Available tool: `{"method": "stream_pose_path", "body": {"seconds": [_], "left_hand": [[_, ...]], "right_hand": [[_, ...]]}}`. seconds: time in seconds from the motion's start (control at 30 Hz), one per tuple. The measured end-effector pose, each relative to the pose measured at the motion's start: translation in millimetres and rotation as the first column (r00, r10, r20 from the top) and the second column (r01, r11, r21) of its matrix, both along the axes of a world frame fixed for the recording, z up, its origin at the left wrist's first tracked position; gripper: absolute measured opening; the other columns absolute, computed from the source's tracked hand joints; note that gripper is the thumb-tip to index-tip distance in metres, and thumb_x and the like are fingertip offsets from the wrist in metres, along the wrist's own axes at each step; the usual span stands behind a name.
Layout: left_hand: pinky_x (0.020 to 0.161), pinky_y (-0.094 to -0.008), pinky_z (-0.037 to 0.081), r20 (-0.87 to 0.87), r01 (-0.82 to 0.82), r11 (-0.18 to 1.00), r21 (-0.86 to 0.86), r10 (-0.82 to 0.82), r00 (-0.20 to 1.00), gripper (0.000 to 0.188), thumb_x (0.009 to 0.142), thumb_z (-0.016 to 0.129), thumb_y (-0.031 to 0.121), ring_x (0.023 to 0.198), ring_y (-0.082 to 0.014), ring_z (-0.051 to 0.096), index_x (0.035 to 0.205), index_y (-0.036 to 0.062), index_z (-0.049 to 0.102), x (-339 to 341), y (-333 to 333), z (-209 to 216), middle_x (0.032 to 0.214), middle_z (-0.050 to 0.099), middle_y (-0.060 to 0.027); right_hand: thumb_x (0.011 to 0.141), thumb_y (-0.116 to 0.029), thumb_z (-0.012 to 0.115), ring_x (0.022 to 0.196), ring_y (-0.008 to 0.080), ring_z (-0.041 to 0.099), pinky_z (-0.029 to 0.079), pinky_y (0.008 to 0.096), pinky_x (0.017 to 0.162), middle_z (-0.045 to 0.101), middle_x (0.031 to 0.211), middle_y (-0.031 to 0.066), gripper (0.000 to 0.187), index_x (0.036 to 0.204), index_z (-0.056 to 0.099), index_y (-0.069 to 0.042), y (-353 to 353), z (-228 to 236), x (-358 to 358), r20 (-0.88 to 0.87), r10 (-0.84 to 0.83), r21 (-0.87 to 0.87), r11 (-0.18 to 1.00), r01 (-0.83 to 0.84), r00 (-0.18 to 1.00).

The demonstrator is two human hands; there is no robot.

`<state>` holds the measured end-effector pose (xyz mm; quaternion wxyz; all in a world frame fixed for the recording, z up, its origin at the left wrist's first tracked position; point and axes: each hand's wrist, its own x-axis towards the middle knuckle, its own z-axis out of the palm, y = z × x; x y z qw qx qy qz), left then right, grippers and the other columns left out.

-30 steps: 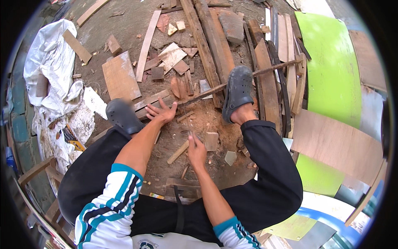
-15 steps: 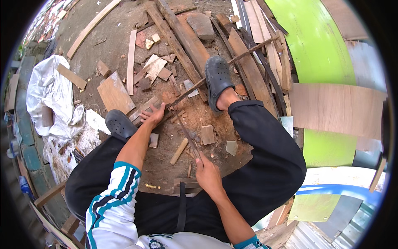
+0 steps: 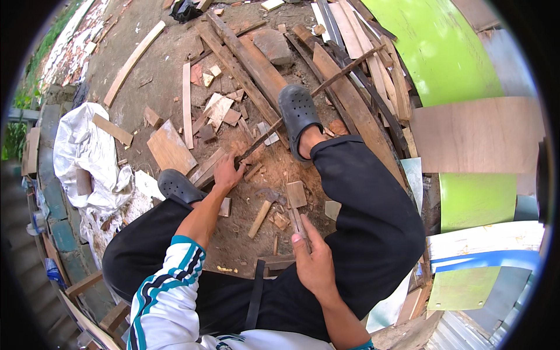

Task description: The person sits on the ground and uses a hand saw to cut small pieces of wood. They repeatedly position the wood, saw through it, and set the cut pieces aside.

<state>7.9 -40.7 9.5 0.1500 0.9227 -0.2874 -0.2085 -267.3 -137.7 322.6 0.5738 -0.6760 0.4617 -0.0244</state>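
Wooden strip (image 3: 258, 142), long, thin, dark brown, seemingly rough-edged

I find the ground (image 3: 163, 73) to be bare brown earth, uneven, littered with chips and turning reddish toward the middle. Along my left runs a block wall (image 3: 56, 201) with a teal-patched face; past its far end I note greenery (image 3: 16, 140) and a spread of pale and reddish rubble (image 3: 65, 44). To my right, a lime-green panel (image 3: 443, 52) (its lower part shows beyond the plain wood sheet (image 3: 478, 134) crossing it) stands out. Daylight falls softly across the site.
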Motion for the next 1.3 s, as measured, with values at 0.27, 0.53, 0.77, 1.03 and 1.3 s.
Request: {"method": "stream_pose_path", "body": {"seconds": [0.27,0.53,0.77,1.03,1.3], "left_hand": [[0.093,-0.0496,0.05,-0.014,0.209,0.967,0.146,-0.209,0.978,0.048,0.086,0.07,0.032,0.116,-0.0373,0.06,0.129,0.0137,0.061,6.9,-26.9,16.3,0.12,0.067,-0.0161],[0.071,-0.0507,0.055,0.024,0.233,0.957,0.172,-0.241,0.97,0.029,0.089,0.057,0.019,0.084,-0.0407,0.069,0.114,0.0069,0.065,12.4,-29.4,3.9,0.087,0.071,-0.0219],[0.069,-0.0516,0.054,0.038,0.27,0.962,-0.031,-0.269,0.963,0.032,0.089,0.064,0.025,0.082,-0.0422,0.069,0.114,0.005,0.064,-18.5,-16.4,40.2,0.085,0.07,-0.0223],[0.082,-0.0452,0.049,0.199,0.549,0.8,-0.242,-0.512,0.835,0.035,0.089,0.071,0.029,0.092,-0.0392,0.062,0.112,0.0048,0.061,-39.9,37.6,94.4,0.099,0.066,-0.0169],[0.066,-0.037,0.05,-0.185,-0.288,0.703,-0.65,0.221,0.957,0.036,0.095,0.068,0.034,0.074,-0.025,0.062,0.107,0.0023,0.056,-78.1,35.9,156.3,0.084,0.066,-0.0142]], "right_hand": [[0.1,-0.033,0.058,0.115,0.0324,0.065,0.049,0.038,0.094,0.064,0.124,0.0276,0.057,0.144,0.046,0.002,37.2,-4.5,4.9,0.125,-0.098,0.384,0.922,0.043,0.987],[0.1,-0.03,0.06,0.123,0.0253,0.059,0.043,0.0334,0.104,0.061,0.131,0.0247,0.058,0.143,0.045,0.007,59.3,-12.2,4.6,0.241,-0.065,0.314,0.949,-0.015,0.968],[0.098,-0.032,0.063,0.106,0.0244,0.066,0.05,0.0333,0.09,0.066,0.118,0.0254,0.063,0.142,0.044,0.008,61.5,-14.2,4.1,0.316,-0.147,0.241,0.968,0.07,0.937],[0.097,-0.028,0.065,0.115,0.0225,0.062,0.046,0.0316,0.098,0.064,0.126,0.0223,0.06,0.142,0.045,0.007,76.3,-10.2,16.2,0.428,-0.108,0.169,0.985,0.038,0.897],[0.097,-0.025,0.064,0.107,0.0244,0.064,0.048,0.0334,0.093,0.065,0.122,0.0192,0.058,0.143,0.046,0.005,81.9,-25.2,20.6,0.436,-0.043,0.123,0.992,-0.012,0.899]]}}
